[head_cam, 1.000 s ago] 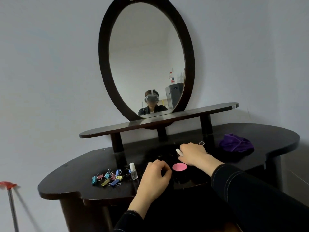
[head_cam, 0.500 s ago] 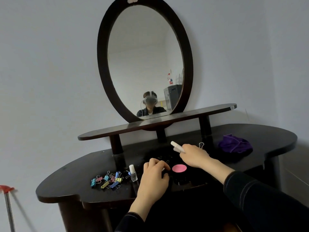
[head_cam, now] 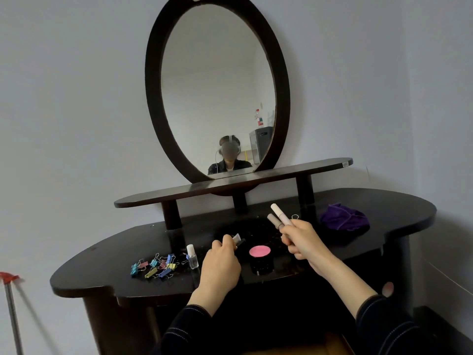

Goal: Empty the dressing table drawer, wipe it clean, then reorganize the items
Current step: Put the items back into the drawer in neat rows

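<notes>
My right hand [head_cam: 303,239] is raised above the black dressing table top [head_cam: 107,257] and grips two slim cosmetic tubes [head_cam: 279,215], one pale pink and one taupe, pointing up and left. My left hand [head_cam: 221,262] pinches a small silver and black tube [head_cam: 238,238] just above the table. A black jar with a pink lid [head_cam: 259,252] stands between my hands. A small clear bottle with a white cap [head_cam: 192,256] stands to the left. Several coloured binder clips [head_cam: 153,266] lie beyond it. The drawer is hidden below my arms.
A purple cloth [head_cam: 343,220] lies crumpled at the right of the table top. A low shelf [head_cam: 230,184] on three posts carries an oval mirror [head_cam: 217,85] against the wall. One metal clip [head_cam: 294,217] sits behind my right hand. A red-topped pole [head_cam: 10,303] stands at far left.
My right hand has lifted off the table with the two slim tubes. My left hand has picked up the small silver and black tube beside the pink-lidded jar.
</notes>
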### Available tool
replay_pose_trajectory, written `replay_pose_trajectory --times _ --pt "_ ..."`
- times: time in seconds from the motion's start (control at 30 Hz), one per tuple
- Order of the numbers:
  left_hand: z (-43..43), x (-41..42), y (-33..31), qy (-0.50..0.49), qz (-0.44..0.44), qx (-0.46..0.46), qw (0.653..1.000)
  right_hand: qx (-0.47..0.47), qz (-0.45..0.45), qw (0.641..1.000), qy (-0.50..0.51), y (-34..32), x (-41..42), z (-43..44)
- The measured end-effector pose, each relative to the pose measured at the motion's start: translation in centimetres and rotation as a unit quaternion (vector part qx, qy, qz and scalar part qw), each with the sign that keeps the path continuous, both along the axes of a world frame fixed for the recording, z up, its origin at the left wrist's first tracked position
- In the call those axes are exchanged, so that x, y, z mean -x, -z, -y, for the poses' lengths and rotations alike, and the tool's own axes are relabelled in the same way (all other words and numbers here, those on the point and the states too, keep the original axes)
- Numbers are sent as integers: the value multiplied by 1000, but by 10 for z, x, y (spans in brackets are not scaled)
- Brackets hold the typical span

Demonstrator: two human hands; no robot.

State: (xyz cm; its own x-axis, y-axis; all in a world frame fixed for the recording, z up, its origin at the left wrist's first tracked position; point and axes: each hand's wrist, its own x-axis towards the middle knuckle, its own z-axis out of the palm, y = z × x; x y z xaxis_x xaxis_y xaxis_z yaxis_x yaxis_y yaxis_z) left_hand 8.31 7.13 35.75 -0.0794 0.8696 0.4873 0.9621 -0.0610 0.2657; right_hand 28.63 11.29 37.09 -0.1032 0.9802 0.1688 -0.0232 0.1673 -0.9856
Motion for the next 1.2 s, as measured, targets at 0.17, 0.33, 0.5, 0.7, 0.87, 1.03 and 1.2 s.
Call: replay_pose_trajectory --times 0.17,0.33,0.5,0.7,0.87,1.03,1.2 --pt "11 -2 0 1 83 -73 994 -22 -5 1000 -2 2 -6 14" --pt "43 -1 0 84 224 -100 966 -82 8 996 -38 3 -9 53" --pt "106 -16 19 294 474 -1 830 -88 -35 988 -121 28 -14 113" --pt "149 -40 91 294 559 197 750 -26 15 988 -153 98 -13 160" --pt "143 -49 156 255 568 361 694 75 164 964 -195 170 -13 156" --pt "109 -52 218 106 711 396 572 147 216 944 -201 221 -17 126" --pt "82 -53 252 81 766 379 514 219 231 926 -202 254 -14 104"
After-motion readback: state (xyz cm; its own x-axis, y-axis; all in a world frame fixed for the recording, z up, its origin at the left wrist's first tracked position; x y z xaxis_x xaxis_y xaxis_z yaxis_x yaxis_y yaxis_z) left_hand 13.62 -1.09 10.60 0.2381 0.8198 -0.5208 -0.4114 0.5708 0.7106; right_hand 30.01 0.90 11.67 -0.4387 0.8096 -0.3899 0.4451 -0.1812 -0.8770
